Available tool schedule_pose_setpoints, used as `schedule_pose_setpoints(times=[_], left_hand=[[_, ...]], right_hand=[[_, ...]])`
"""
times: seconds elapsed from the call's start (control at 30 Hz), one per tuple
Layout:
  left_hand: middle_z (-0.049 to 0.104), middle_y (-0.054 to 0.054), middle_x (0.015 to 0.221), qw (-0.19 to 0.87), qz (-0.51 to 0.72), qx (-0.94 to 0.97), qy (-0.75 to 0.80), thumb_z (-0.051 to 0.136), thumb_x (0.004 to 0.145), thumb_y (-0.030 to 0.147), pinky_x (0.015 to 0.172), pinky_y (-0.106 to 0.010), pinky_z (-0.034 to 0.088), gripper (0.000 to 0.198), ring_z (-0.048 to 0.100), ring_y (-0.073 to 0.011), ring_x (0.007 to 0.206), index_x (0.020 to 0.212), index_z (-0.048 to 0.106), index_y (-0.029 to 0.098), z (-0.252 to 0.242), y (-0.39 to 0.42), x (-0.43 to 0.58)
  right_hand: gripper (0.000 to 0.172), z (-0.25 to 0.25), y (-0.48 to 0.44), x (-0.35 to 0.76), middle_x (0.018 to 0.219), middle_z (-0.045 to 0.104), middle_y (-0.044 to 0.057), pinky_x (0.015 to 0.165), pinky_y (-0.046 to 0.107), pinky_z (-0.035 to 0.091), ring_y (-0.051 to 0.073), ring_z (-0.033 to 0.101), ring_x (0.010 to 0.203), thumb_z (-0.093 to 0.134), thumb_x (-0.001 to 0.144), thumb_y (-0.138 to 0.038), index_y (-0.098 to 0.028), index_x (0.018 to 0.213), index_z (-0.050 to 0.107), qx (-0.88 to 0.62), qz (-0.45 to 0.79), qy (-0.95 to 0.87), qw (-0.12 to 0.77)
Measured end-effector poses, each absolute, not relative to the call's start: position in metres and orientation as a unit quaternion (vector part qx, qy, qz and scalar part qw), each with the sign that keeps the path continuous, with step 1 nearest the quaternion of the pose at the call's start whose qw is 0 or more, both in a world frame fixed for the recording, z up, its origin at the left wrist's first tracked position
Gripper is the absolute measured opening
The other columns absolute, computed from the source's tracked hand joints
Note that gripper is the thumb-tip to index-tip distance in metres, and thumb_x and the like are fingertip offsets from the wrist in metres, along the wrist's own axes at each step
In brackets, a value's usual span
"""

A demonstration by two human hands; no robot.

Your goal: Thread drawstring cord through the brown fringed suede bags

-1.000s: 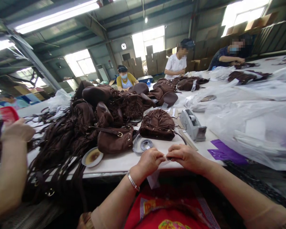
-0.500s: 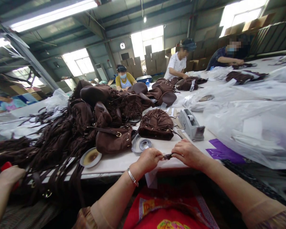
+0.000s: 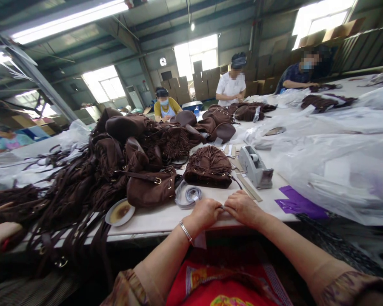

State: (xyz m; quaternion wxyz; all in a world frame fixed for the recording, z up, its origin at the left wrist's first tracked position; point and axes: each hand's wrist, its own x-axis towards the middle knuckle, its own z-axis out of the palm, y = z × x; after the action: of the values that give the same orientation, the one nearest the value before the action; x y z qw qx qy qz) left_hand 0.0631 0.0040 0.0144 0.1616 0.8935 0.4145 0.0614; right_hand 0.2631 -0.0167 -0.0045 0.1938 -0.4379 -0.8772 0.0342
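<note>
My left hand (image 3: 206, 212) and my right hand (image 3: 244, 208) meet over the table's front edge, fingertips pinched together. Between them is the end of a dark brown cord, now almost wholly covered by the fingers. A brown fringed bag (image 3: 207, 168) with small gold eyelets lies just beyond; a thin dark cord (image 3: 236, 182) runs from it toward my right hand. Close to my left hand sits a grey coil (image 3: 194, 194) in clear plastic. Something pale and thin (image 3: 199, 240) hangs below my left wrist.
A heap of brown bags (image 3: 140, 136) with straps fills the left. Nearby are a bowl (image 3: 119, 212) of yellowish stuff, a tape dispenser (image 3: 255, 168), beige strips (image 3: 250, 187), purple film (image 3: 300, 202) and clear plastic (image 3: 344, 170). Another person's hand (image 3: 3, 233) is at far left.
My hands have drawn together, hiding the dark brown piece that showed between them. The co-worker's hand at left has shifted left. The white-shirted person has straightened up.
</note>
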Motion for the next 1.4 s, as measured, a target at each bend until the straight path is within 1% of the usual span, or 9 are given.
schedule_pose_setpoints(times=[0.07,0.13,0.17,0.23,0.33,0.47,0.63,1.03,1.4], left_hand=[[0.076,-0.009,0.09,0.155,0.067,0.892,0.42,0.056,0.092,0.028,0.077,-0.028,0.048,0.023,0.068,-0.0209,0.082,0.09,0.077,0.02,0.011,0.004,0.06],[0.076,-0.009,0.091,0.151,0.075,0.888,0.427,0.055,0.092,0.028,0.077,-0.028,0.048,0.023,0.068,-0.0206,0.082,0.092,0.077,0.021,0.008,0.004,0.054],[0.075,-0.008,0.09,0.149,0.08,0.886,0.431,0.055,0.092,0.028,0.077,-0.028,0.048,0.022,0.067,-0.0206,0.083,0.093,0.077,0.021,0.008,0.005,0.052],[0.075,-0.007,0.09,0.143,0.092,0.881,0.442,0.056,0.093,0.027,0.077,-0.028,0.048,0.021,0.067,-0.0205,0.083,0.093,0.076,0.021,0.006,0.005,0.048],[0.073,-0.007,0.087,0.14,0.096,0.872,0.458,0.055,0.094,0.028,0.075,-0.027,0.047,0.022,0.066,-0.0199,0.082,0.091,0.075,0.02,0.005,0.006,0.047],[0.073,-0.006,0.086,0.143,0.109,0.863,0.473,0.052,0.096,0.031,0.073,-0.027,0.045,0.025,0.065,-0.019,0.079,0.09,0.075,0.021,0.001,0.003,0.05],[0.073,-0.006,0.086,0.144,0.138,0.833,0.516,0.047,0.099,0.033,0.071,-0.026,0.042,0.033,0.063,-0.0173,0.077,0.086,0.075,0.022,-0.003,-0.004,0.053],[0.073,-0.005,0.079,0.129,0.184,0.816,0.532,0.048,0.098,0.029,0.064,-0.026,0.035,0.034,0.061,-0.0159,0.071,0.08,0.075,0.02,0.001,-0.011,0.061],[0.073,-0.005,0.076,0.127,0.194,0.825,0.516,0.049,0.098,0.029,0.062,-0.027,0.031,0.035,0.06,-0.0151,0.068,0.075,0.074,0.02,0.01,-0.014,0.063]], right_hand=[[0.016,-0.001,-0.018,0.269,0.091,0.072,0.006,0.086,0.035,0.035,0.02,0.061,0.089,0.062,0.092,-0.029,-0.019,0.099,0.072,-0.428,0.037,-0.881,0.199],[0.025,0.005,-0.018,0.276,0.101,0.072,0.007,0.095,0.04,0.032,0.024,0.059,0.101,0.067,0.088,-0.029,-0.019,0.111,0.069,-0.427,0.019,-0.881,0.205],[0.023,0.007,-0.017,0.279,0.103,0.072,0.007,0.099,0.043,0.029,0.026,0.058,0.107,0.068,0.087,-0.027,-0.02,0.109,0.069,-0.43,0.005,-0.88,0.202],[0.007,0.01,-0.014,0.283,0.095,0.073,0.006,0.102,0.046,0.025,0.028,0.055,0.111,0.066,0.087,-0.022,-0.02,0.091,0.072,-0.437,-0.018,-0.879,0.189],[0.018,0.006,-0.008,0.282,0.081,0.071,0.005,0.1,0.044,0.027,0.025,0.057,0.104,0.064,0.089,-0.022,-0.02,0.072,0.07,-0.441,-0.017,-0.879,0.182],[0.02,-0.006,-0.005,0.273,0.075,0.068,0.004,0.094,0.04,0.03,0.022,0.058,0.095,0.065,0.088,-0.024,-0.02,0.07,0.069,-0.446,-0.01,-0.866,0.224],[0.018,-0.011,-0.007,0.269,0.076,0.067,0.003,0.094,0.039,0.03,0.022,0.058,0.096,0.069,0.086,-0.023,-0.02,0.068,0.068,-0.431,-0.002,-0.865,0.257],[0.019,-0.003,-0.007,0.269,0.079,0.069,0.004,0.095,0.039,0.032,0.022,0.058,0.098,0.065,0.088,-0.024,-0.02,0.069,0.069,-0.439,0.006,-0.866,0.239],[0.026,0.008,-0.008,0.261,0.072,0.067,0.003,0.09,0.038,0.032,0.02,0.058,0.092,0.06,0.088,-0.021,-0.018,0.062,0.065,-0.433,0.001,-0.87,0.235]])
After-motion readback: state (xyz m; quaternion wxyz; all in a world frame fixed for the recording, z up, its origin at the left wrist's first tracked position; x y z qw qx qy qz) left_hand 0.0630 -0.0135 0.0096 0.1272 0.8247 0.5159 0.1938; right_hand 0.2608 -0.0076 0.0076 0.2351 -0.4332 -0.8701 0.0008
